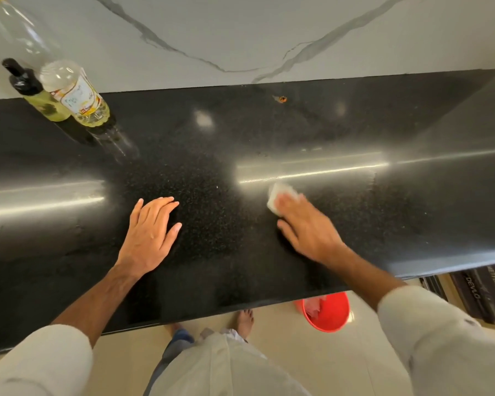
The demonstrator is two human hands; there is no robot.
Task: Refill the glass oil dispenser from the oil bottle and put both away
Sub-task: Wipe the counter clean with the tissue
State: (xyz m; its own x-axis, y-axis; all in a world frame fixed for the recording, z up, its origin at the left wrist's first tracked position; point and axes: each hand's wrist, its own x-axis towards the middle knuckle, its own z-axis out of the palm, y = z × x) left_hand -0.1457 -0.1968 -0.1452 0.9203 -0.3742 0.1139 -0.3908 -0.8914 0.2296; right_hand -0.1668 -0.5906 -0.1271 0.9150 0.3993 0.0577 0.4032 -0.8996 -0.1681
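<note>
The glass oil dispenser (32,92), with a black spout and yellow oil inside, stands at the back left of the black countertop (212,172). Right beside it stands the clear plastic oil bottle (75,92), labelled, with a little yellow oil at its bottom. Both are against the white marble wall. My left hand (149,232) rests flat on the counter, fingers straight, holding nothing. My right hand (306,224) presses a folded white tissue (280,195) onto the counter with straight fingers; the hand is blurred.
A small orange speck (282,99) lies near the wall at the back. Below the counter's front edge a red bucket (325,310) sits on the tiled floor, next to a dark mat (480,290). My bare feet show under the counter edge.
</note>
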